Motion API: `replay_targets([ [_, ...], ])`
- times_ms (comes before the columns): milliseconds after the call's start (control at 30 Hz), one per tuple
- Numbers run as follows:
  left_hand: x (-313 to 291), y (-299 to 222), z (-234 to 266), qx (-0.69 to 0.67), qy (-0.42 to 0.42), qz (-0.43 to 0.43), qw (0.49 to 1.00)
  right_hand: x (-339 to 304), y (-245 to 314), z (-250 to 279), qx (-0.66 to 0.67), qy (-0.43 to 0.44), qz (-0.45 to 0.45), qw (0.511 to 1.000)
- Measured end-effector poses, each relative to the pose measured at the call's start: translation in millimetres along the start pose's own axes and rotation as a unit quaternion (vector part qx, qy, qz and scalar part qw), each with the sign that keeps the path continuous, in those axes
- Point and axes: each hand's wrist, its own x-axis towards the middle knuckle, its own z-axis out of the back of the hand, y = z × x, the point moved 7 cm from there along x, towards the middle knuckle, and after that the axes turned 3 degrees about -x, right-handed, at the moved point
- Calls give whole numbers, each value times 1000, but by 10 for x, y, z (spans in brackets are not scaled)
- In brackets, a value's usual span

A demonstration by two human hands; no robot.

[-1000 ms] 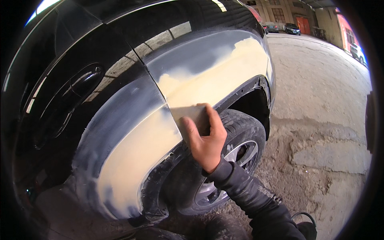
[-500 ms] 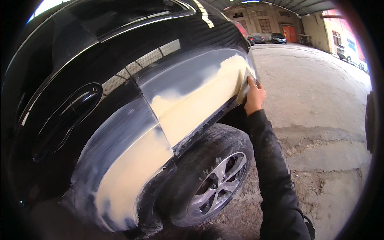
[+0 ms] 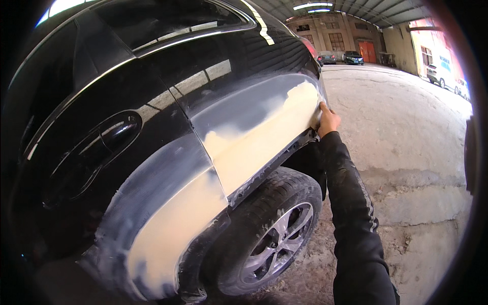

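My sleeve (image 3: 353, 218) runs just right of the wheel (image 3: 277, 244). Above the wheel, my right hand (image 3: 329, 121) appears to pinch a block (image 3: 315, 122) between thumb and bent fingers, tips partly hidden, against the outer end of the upper patch (image 3: 264, 137). Tilting the block could gouge the patch; uneven pressure could hollow it; slipping toward the wheel could scrape my knuckles on the arch (image 3: 287, 153).

Numbers: one sleeve, one wheel, two patches (the lower patch (image 3: 168, 218) left of the wheel), one hand, one block; far beyond the wheel, at least four cars (image 3: 353, 57) and one red door (image 3: 367, 52).
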Motion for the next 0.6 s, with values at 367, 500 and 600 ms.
replay_targets([
  [367,-63,-151,-325,-40,-6,-5,999,-1432,743,-273,5,141,242,960],
  [500,-134,-212,-458,-49,-12,-14,999,-1966,891,-267,-26,108,278,954],
  [600,-188,-226,-502,-56,-17,-19,998,-2271,941,-242,-55,101,281,953],
])
